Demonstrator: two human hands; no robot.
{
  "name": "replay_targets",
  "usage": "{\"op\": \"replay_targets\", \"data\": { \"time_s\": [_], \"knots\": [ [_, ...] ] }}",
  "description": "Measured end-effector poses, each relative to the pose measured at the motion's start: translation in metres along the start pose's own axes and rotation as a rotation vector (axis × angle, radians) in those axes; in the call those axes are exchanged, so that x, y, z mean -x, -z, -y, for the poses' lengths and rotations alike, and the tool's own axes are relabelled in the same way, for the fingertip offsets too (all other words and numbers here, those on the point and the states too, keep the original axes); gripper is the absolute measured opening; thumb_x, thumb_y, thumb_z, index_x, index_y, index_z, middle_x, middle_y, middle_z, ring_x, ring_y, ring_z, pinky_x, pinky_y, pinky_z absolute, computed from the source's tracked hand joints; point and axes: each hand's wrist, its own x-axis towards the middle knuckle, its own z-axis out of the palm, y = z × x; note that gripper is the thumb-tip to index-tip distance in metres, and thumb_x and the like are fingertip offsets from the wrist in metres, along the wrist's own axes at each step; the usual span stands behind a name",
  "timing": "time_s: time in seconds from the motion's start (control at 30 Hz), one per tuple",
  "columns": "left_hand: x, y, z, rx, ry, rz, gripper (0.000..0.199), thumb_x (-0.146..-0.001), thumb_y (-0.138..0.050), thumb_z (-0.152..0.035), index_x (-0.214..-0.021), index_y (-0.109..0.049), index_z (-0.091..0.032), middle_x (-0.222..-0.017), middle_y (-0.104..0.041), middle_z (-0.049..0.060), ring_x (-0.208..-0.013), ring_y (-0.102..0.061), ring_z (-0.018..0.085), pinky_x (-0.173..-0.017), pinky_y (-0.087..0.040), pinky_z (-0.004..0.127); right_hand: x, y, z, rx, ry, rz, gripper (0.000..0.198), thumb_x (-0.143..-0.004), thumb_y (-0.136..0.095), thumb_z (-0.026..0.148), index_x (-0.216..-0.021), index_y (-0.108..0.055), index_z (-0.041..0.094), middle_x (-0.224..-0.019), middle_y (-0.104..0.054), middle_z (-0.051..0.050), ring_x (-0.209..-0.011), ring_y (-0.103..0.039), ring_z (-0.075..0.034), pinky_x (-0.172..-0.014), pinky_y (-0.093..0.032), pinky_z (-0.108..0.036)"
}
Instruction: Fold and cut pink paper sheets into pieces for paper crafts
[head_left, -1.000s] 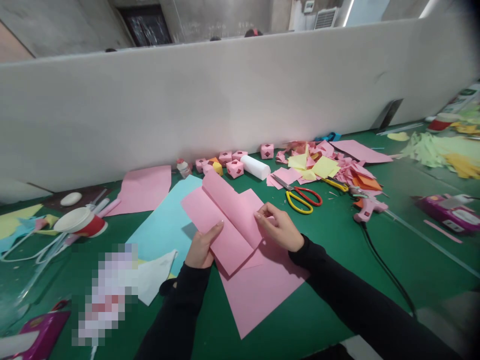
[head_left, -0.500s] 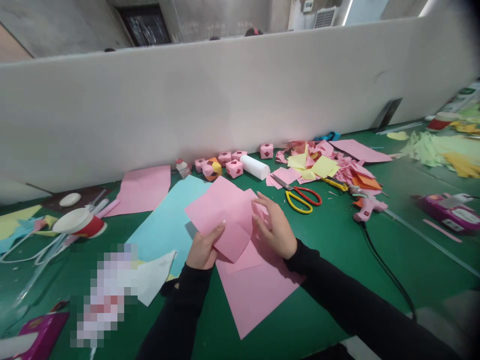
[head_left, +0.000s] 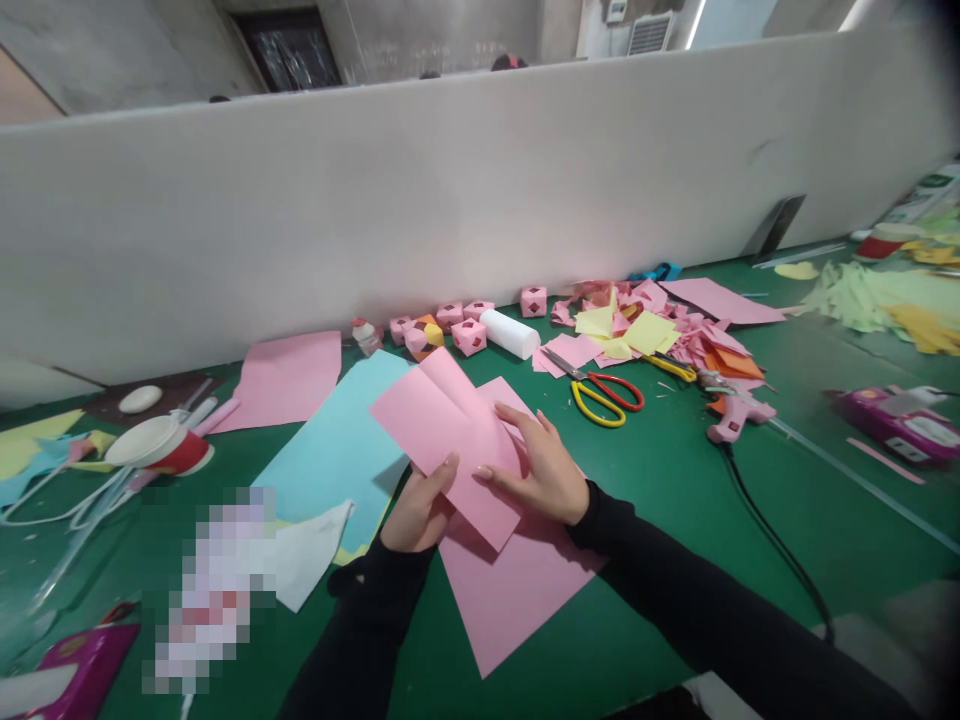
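Between my hands a piece of pink paper (head_left: 450,425) is held up, slightly bent along its middle. My left hand (head_left: 420,508) grips its lower left edge, thumb on top and fingers underneath. On the right edge, my right hand (head_left: 544,465) holds the same paper with its thumb on the front and its fingers behind and along the edge. Below lies a larger sheet of pink paper (head_left: 510,610) on the green table. A blue sheet (head_left: 337,430) rests to the left, partly behind my left hand.
Scissors (head_left: 600,392) with red and yellow handles lie beyond my right hand, near a heap of paper scraps (head_left: 637,315). A pink glue gun (head_left: 739,412) trails a black cable. Pink folded paper pieces (head_left: 470,337) and a white roll (head_left: 510,335) stand along the white partition (head_left: 450,190).
My right hand has moved left and down and now has its thumb on the front of the pink paper. The paper has become bent and shifted slightly toward me.
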Motion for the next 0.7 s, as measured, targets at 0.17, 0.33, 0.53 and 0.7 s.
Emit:
{"op": "replay_targets", "data": {
  "time_s": [0.17, 0.33, 0.53, 0.7],
  "knots": [
    [0.003, -0.002, -0.001, -0.022, 0.021, -0.021, 0.054, -0.07, -0.076, -0.036, -0.117, -0.061, -0.016, -0.105, -0.07, 0.011, -0.104, -0.064, 0.031, -0.091, -0.052, 0.044, -0.001, 0.002, 0.001, -0.096, 0.074, 0.105, 0.057, -0.083, -0.059, 0.05, -0.13, -0.046, 0.021, -0.129, -0.059, -0.012, -0.117, -0.056, -0.028, -0.109, -0.023, -0.054],
    [0.002, -0.001, -0.002, -0.085, 0.03, 0.063, 0.041, -0.072, -0.075, -0.034, -0.107, -0.066, -0.013, -0.096, -0.072, 0.012, -0.097, -0.066, 0.029, -0.081, -0.055, 0.04, -0.001, 0.004, 0.006, -0.144, 0.158, 0.179, 0.038, -0.088, -0.055, 0.043, -0.118, -0.056, 0.02, -0.113, -0.067, -0.009, -0.099, -0.062, -0.025, -0.099, -0.036, -0.043],
    [-0.004, 0.006, 0.0, -0.248, 0.0, 0.148, 0.036, -0.073, -0.073, -0.04, -0.096, -0.069, -0.012, -0.092, -0.072, 0.012, -0.093, -0.067, 0.029, -0.079, -0.054, 0.039, -0.002, 0.005, 0.013, -0.226, 0.215, 0.282, 0.022, -0.093, -0.045, 0.035, -0.102, -0.06, 0.021, -0.092, -0.069, -0.005, -0.082, -0.063, -0.02, -0.079, -0.045, -0.031],
    [-0.01, 0.008, -0.002, -0.308, -0.197, -0.031, 0.043, -0.072, -0.074, -0.038, -0.107, -0.061, -0.018, -0.107, -0.068, 0.01, -0.097, -0.065, 0.025, -0.084, -0.052, 0.037, -0.002, 0.004, 0.001, -0.087, 0.254, 0.119, 0.037, -0.087, -0.043, 0.018, -0.122, -0.053, 0.019, -0.116, -0.065, -0.01, -0.101, -0.06, -0.023, -0.091, -0.043, -0.036]
  ]
}}
